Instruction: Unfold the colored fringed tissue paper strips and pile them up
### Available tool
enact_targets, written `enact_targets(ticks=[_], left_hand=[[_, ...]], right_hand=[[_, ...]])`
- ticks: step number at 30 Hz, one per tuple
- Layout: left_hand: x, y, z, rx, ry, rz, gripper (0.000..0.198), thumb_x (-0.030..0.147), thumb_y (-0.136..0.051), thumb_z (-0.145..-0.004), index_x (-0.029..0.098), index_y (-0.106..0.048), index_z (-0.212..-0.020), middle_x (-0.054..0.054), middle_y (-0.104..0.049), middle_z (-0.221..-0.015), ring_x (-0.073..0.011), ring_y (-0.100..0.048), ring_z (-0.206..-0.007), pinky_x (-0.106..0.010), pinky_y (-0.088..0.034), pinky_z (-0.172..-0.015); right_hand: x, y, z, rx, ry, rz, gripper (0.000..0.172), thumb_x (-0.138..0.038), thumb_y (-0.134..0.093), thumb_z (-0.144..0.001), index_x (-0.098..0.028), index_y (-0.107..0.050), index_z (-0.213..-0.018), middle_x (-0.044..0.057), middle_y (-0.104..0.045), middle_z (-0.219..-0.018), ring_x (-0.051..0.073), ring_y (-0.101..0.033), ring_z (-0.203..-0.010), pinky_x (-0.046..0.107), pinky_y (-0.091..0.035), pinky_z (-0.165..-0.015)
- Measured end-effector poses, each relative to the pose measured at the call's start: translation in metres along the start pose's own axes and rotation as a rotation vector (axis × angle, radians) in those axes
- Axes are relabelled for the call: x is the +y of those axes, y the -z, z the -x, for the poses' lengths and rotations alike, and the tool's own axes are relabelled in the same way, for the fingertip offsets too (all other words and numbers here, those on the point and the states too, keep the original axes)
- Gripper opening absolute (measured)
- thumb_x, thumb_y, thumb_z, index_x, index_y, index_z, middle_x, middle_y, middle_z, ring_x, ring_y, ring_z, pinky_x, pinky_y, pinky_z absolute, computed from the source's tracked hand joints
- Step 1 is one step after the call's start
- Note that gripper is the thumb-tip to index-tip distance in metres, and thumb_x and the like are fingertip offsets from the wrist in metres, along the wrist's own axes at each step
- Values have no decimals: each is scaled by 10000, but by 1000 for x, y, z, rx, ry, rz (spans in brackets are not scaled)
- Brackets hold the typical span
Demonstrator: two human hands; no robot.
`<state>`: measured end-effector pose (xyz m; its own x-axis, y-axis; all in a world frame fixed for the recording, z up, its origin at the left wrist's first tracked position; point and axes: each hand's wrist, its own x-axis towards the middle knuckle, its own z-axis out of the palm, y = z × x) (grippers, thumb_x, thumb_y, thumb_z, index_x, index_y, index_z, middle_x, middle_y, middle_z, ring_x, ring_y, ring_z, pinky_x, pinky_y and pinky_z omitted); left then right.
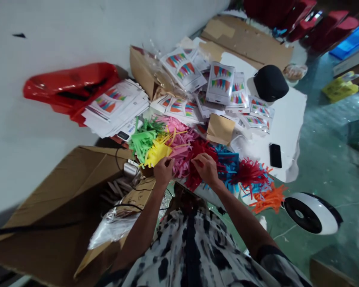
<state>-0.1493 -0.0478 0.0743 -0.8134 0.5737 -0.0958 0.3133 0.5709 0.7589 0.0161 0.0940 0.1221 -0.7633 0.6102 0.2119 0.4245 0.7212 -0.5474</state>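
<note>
My left hand (163, 169) is closed in a pinch at the edge of a pink bundle of cut paper strips (179, 148), right beside a yellow bundle (158, 153). My right hand (206, 167) is also closed, its fingers gripping strips of a dark red bundle (197, 159). Around them lie more bundles: green (143, 139), blue (227, 163), red-and-blue (253, 173) and orange (267, 199).
Printed packets with coloured bunting pictures (219, 83) lie in piles beyond the strips, a stack (115, 105) beside a red plastic bag (68, 87). An open cardboard box (62, 207) sits at left. A black cap (271, 83), a phone (275, 155) and a white fan (311, 213) lie right.
</note>
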Motion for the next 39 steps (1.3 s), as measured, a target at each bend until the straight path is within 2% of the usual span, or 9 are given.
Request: enact_targets(ticks=[4,8,12,17,21,27,31,35,39], left_hand=[[-18,1,5,-14,31,-46,268,393,-603,-963,195,-777,-921,-76,-792,-884,-218,-710,-820,-299,-480,-787],[-32,-5,11,-47,115,-97,260,369,-601,-968,184,-783,-966,-102,-796,-923,-246,-713,-849,-323,-479,-782],[-37,-11,8,-24,156,-68,226,300,-634,-927,193,-771,-1072,-113,-795,-1040,-282,-726,-952,-363,-512,-855],[-35,-17,0,81,198,63,290,289,-692,-876,203,-738,-1149,-105,-780,-1126,-269,-726,-992,-385,-541,-924],[-31,-22,-7,90,189,166,267,287,-711,-859,205,-734,-1112,-86,-786,-1090,-235,-740,-946,-369,-557,-916],[-30,-24,-16,125,177,170,297,341,-781,-791,181,-691,-1025,-82,-769,-989,-233,-740,-899,-379,-582,-889],[-36,-26,-22,148,136,104,312,296,-812,-738,175,-638,-966,-69,-748,-938,-222,-720,-861,-364,-590,-862],[-44,-32,-27,134,163,30,294,272,-810,-744,204,-575,-907,-27,-733,-908,-191,-691,-818,-341,-598,-799],[-41,-38,-37,83,211,-67,266,240,-772,-795,224,-538,-921,8,-716,-859,-167,-650,-745,-313,-598,-696]], right_hand=[[-28,-30,-33,-100,64,54,220,-328,-584,-1045,-217,-754,-958,82,-731,-1051,222,-621,-1009,339,-430,-900],[-25,-67,-52,-259,214,225,205,-240,-600,-1019,-221,-746,-1162,118,-644,-1411,282,-523,-1277,429,-349,-1060],[-16,-90,-64,-342,245,273,212,-201,-573,-1019,-204,-776,-1078,123,-634,-1441,295,-495,-1316,469,-293,-1112],[-10,-87,-68,-373,294,188,185,-214,-622,-997,-228,-805,-975,84,-686,-1382,279,-518,-1276,457,-279,-1134],[-11,-70,-48,-304,240,148,212,-240,-609,-1017,-270,-788,-1127,61,-620,-1489,265,-511,-1312,447,-297,-1137],[23,-25,60,36,-136,67,294,-264,-514,-1065,-246,-733,-1261,94,-706,-1308,215,-604,-1206,379,-415,-1054],[75,27,186,283,-540,149,310,-311,-480,-1047,-209,-770,-1074,108,-714,-1066,227,-639,-1019,371,-484,-941],[104,76,319,466,-1146,323,412,-407,-438,-1004,-143,-748,-1067,146,-678,-1070,246,-623,-951,386,-491,-896],[109,80,398,425,-1340,394,553,-511,-491,-950,-94,-696,-1249,221,-650,-1192,326,-595,-1078,449,-475,-935]])
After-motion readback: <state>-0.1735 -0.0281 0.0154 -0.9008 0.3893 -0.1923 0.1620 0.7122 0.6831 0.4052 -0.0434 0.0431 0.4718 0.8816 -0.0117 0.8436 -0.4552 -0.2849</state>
